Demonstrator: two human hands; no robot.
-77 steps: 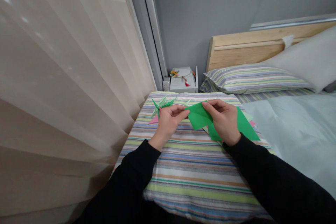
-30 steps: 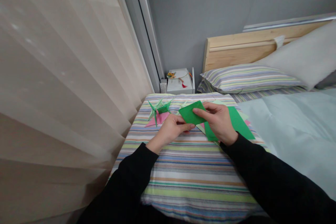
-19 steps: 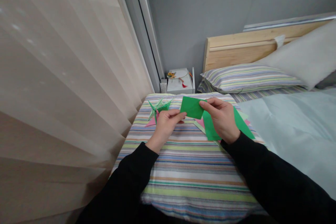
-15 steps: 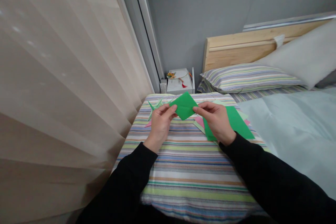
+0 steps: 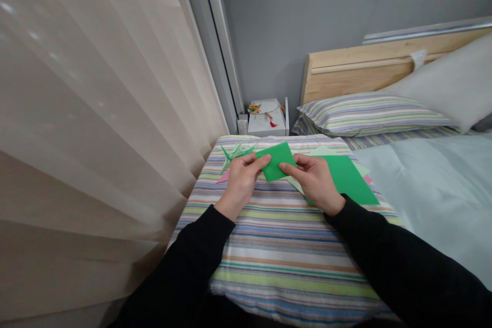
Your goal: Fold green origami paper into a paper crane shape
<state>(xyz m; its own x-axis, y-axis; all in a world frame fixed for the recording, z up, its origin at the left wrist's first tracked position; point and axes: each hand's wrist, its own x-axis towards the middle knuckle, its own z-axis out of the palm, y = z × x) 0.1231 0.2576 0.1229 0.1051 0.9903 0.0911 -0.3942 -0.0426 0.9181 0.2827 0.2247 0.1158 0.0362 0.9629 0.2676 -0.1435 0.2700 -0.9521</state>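
Observation:
A small folded square of green origami paper [image 5: 277, 159] is held up above the striped cloth. My left hand [image 5: 243, 177] pinches its left edge, thumb on the near face. At the opposite side, the thumb and fingers of my right hand [image 5: 313, 179] grip the lower right edge. Larger green paper sheets [image 5: 351, 179] lie beneath and beyond my right hand, with pale green and pink paper edges showing around them. Behind my left hand sit folded green paper cranes [image 5: 232, 152], partly hidden, and a pink folded piece [image 5: 223, 177].
Striped cloth [image 5: 292, 261] covers the surface in front of me. A beige curtain [image 5: 96, 138] hangs close on the left. At the back stands a small white cabinet [image 5: 265, 125] with a tasselled ornament on top. To the right is a bed with a striped pillow [image 5: 376, 113].
The green paper has gone from partly unfolded to a compact square and been turned between my hands. My right hand has shifted its grip, and both hands keep hold of the paper.

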